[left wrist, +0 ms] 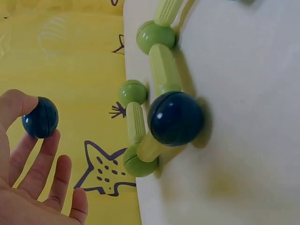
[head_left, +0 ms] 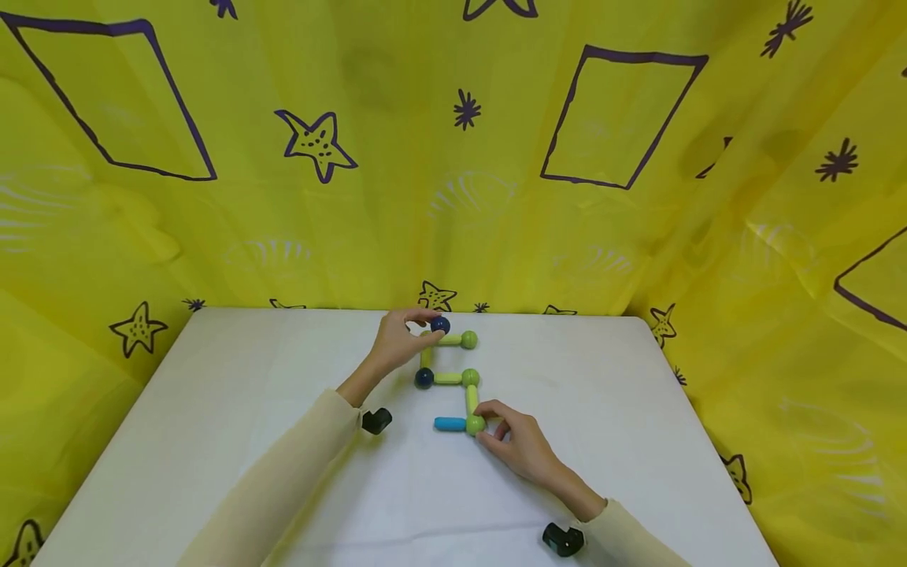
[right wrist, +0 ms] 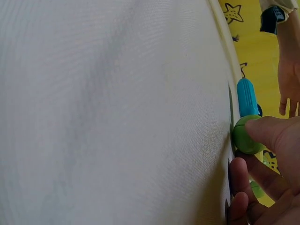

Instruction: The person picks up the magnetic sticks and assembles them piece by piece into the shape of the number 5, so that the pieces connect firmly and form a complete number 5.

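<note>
My left hand [head_left: 398, 344] pinches a dark blue ball [left wrist: 41, 118] between thumb and fingers, held up near the far end of a chain of magnetic sticks and balls. That chain zigzags on the table: a green ball [head_left: 469, 339] at the far right, light green sticks [head_left: 448, 379], another dark blue ball [left wrist: 176, 119] at the left bend, and a green ball [head_left: 471, 377] at the middle right. At the near corner my right hand [head_left: 523, 447] pinches a green ball [right wrist: 246, 136] with thumb and finger. A bright blue stick [head_left: 449, 424] points left from it.
A white-covered table [head_left: 623, 394] carries the chain. Yellow curtains [head_left: 397, 220] with dark drawn stars and shapes hang behind and at both sides. A black wrist device [head_left: 377, 420] sits by the left sleeve, another [head_left: 563, 540] by the right.
</note>
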`<state>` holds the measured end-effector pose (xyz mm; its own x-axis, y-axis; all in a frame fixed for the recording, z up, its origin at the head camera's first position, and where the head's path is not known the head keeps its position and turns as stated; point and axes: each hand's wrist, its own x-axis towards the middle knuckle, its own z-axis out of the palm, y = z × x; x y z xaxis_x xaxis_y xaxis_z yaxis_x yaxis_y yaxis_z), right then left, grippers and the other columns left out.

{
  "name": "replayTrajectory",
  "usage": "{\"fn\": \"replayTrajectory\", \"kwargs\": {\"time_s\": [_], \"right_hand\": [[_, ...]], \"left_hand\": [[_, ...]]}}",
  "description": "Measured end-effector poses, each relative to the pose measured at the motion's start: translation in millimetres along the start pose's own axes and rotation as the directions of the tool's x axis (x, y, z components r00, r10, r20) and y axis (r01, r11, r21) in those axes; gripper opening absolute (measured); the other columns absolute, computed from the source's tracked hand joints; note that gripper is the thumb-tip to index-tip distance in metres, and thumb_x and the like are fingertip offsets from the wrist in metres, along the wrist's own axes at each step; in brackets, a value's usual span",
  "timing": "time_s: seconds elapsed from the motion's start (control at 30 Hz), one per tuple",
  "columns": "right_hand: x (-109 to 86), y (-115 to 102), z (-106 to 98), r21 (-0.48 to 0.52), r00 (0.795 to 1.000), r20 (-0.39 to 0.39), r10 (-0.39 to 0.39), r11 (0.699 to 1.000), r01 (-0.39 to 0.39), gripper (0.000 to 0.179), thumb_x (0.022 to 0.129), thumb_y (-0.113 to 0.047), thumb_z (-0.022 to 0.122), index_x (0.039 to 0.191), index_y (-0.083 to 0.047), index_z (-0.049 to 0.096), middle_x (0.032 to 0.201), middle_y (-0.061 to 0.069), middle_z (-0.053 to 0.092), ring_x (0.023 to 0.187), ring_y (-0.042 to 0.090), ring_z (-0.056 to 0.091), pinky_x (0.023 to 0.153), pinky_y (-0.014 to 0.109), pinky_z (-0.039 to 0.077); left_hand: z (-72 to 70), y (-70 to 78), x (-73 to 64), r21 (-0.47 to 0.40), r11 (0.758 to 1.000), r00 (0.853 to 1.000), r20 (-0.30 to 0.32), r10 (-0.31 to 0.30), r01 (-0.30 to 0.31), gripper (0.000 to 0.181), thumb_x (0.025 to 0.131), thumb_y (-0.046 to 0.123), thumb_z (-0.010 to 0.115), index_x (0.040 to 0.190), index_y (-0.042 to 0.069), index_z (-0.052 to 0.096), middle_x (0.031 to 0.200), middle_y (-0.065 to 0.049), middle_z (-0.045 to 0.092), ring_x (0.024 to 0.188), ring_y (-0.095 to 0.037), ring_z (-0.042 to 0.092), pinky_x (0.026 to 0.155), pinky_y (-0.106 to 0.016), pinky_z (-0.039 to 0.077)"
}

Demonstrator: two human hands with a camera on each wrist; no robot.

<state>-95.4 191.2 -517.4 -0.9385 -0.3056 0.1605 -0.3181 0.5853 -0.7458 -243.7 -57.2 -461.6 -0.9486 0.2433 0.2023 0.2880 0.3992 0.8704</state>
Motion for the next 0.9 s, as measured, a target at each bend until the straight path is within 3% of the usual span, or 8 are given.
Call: {"fn": "replayTrajectory", "kwargs": {"time_s": [0.17,0.47,0.63,0.77,0.9], "right_hand": [[0.6,1,1,-0.002,1.0,-0.018,-0.025,1.0,0.025,0.037,0.089,-0.006,0.079,0.121,-0.018,0.067,0.113,0.001,0.072,0.07,0.004,0.057,0.063,0.023,0.047],[-0.1,0,1,0.001,0.999,-0.016,-0.036,0.999,0.036,0.035,0.089,-0.006,0.079,0.121,-0.017,0.067,0.114,0.003,0.073,0.069,0.004,0.057,0.063,0.023,0.046],[0.7,0,0,0.003,1.0,-0.002,-0.031,1.0,0.031,0.035,0.09,-0.005,0.078,0.122,-0.017,0.067,0.116,0.003,0.072,0.07,0.005,0.057,0.065,0.023,0.046],[1.1,0,-1,0.0,0.999,-0.006,-0.032,0.999,0.032,0.036,0.09,-0.005,0.078,0.122,-0.016,0.067,0.115,0.003,0.072,0.071,0.005,0.058,0.064,0.023,0.046],[1.5,0,-1,-0.001,0.999,0.0,-0.038,0.999,0.038,0.035,0.09,-0.005,0.078,0.122,-0.015,0.067,0.115,0.004,0.072,0.071,0.006,0.058,0.065,0.024,0.047]], "left_hand": [[-7.4,-2.8,-25.0,-0.027,0.999,1.0,0.004,0.023,-0.022,0.031,0.087,0.018,0.082,0.116,0.01,0.076,0.111,-0.004,0.076,0.107,-0.035,0.063,0.088,-0.049,0.045],[-18.7,-7.0,-65.7,-0.048,0.999,0.999,0.045,0.009,-0.007,0.029,0.084,0.015,0.084,0.112,0.012,0.078,0.107,-0.001,0.076,0.103,-0.027,0.064,0.087,-0.042,0.044],[-20.7,-16.3,-82.7,-0.018,1.0,0.997,0.074,0.013,-0.012,0.027,0.083,0.015,0.083,0.11,0.014,0.079,0.104,0.002,0.077,0.1,-0.027,0.065,0.085,-0.041,0.046],[-19.2,-27.3,-92.8,0.027,0.999,0.991,0.132,0.024,-0.028,0.027,0.082,0.016,0.083,0.109,0.016,0.079,0.102,0.004,0.076,0.098,-0.024,0.065,0.08,-0.035,0.048],[-17.0,-33.6,-100.2,0.037,0.999,0.973,0.231,0.024,-0.033,0.027,0.083,0.017,0.084,0.109,0.016,0.078,0.103,0.006,0.075,0.098,-0.021,0.064,0.084,-0.036,0.05]]}}
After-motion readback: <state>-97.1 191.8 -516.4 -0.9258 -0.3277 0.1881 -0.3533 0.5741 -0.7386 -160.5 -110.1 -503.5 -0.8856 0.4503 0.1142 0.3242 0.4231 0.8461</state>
